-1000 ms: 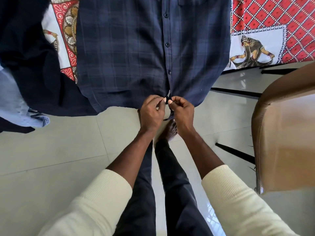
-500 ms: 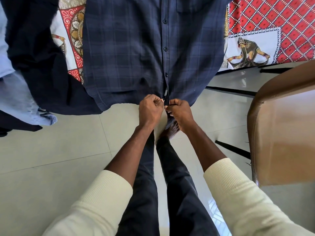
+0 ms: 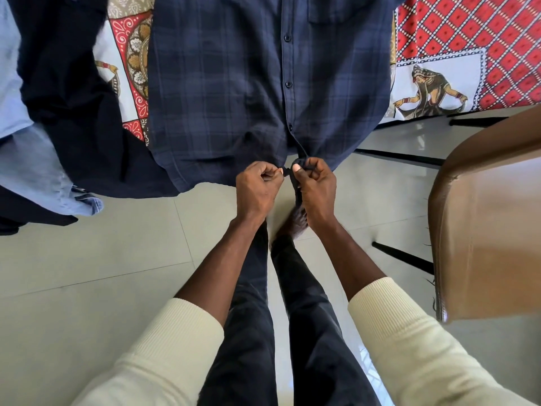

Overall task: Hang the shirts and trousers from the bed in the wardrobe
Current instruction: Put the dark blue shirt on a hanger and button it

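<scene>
Head view, nearest: cream sleeves (image 3: 164,344) and dark trouser legs (image 3: 248,332) of the person, standing on pale floor tiles (image 3: 87,273).
Left hand: (image 3: 257,187) fingers curled, pinching the shirt hem's left edge at the placket.
Right hand: (image 3: 317,184) fingers curled, pinching the hem's right edge; thumbnail up, almost touching the left hand.
Shirt: (image 3: 234,83) navy check, lying front-up on the bed, hem draped over the bed edge toward the person.
Key relation: shirt lies straight ahead of both hands; its long axis, along the button row (image 3: 288,83), runs away from the person, collar end out of frame. Both hands sit at the near end, equally close, either side of the row.
Step, as judged: fastening or straightening the lowest button before hanging; whether it is through its hole is hidden.
Left side: dark garment (image 3: 67,98) and pale blue one (image 3: 35,171) hang off the bed too.
Right side: brown chair (image 3: 486,230).
Farthest: patterned bedsheet (image 3: 468,39).
</scene>
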A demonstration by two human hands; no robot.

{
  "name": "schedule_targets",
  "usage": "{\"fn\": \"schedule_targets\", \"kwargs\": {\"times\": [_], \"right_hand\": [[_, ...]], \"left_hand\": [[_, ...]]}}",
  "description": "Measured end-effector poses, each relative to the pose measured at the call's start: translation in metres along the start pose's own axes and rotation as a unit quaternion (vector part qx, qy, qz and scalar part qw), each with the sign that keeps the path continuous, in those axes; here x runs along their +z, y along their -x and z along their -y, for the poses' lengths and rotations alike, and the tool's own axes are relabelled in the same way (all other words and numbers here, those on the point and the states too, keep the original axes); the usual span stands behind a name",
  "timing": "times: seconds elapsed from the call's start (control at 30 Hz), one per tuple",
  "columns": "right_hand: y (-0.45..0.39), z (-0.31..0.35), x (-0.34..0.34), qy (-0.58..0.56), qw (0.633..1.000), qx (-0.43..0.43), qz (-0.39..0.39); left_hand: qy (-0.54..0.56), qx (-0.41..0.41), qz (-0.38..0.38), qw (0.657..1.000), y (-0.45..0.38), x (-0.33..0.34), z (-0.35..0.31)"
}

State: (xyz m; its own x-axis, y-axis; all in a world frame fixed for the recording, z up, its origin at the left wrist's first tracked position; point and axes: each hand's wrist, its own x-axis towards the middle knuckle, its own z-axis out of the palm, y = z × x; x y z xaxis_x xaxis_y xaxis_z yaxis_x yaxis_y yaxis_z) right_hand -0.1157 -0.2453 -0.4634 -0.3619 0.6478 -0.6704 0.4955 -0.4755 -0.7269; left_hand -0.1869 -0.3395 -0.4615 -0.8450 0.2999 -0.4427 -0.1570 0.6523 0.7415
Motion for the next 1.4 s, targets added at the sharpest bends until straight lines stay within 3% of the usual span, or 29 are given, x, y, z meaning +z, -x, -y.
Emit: {"fn": "schedule_targets", "kwargs": {"times": [0.23, 0.43, 0.7, 0.87, 1.1, 1.23, 1.4], "right_hand": [[-0.001, -0.001, 0.004, 0.128, 0.989, -0.075, 0.016], [-0.006, -0.002, 0.01, 0.159, 0.984, -0.069, 0.045], [-0.004, 0.0, 0.017, 0.101, 0.993, -0.02, 0.062], [0.005, 0.002, 0.022, 0.021, 0.999, -0.003, 0.033], [0.005, 0.01, 0.023, -0.007, 0.999, 0.029, 0.04], [-0.001, 0.016, 0.022, -0.063, 0.995, 0.07, 0.036], [-0.006, 0.024, 0.022, -0.01, 0.996, 0.041, 0.078]], "left_hand": [[0.136, -0.106, 0.025, 0.985, -0.003, -0.001, -0.001], [0.149, -0.098, 0.046, 0.983, -0.002, -0.006, -0.004], [0.049, -0.06, 0.029, 0.997, -0.006, -0.005, -0.009], [0.009, -0.056, 0.016, 0.998, -0.008, -0.001, -0.009], [0.061, -0.089, 0.035, 0.994, -0.013, -0.001, -0.001], [0.154, -0.126, 0.052, 0.979, -0.017, -0.006, -0.007], [0.229, -0.191, 0.096, 0.95, -0.023, -0.01, -0.013]]}}
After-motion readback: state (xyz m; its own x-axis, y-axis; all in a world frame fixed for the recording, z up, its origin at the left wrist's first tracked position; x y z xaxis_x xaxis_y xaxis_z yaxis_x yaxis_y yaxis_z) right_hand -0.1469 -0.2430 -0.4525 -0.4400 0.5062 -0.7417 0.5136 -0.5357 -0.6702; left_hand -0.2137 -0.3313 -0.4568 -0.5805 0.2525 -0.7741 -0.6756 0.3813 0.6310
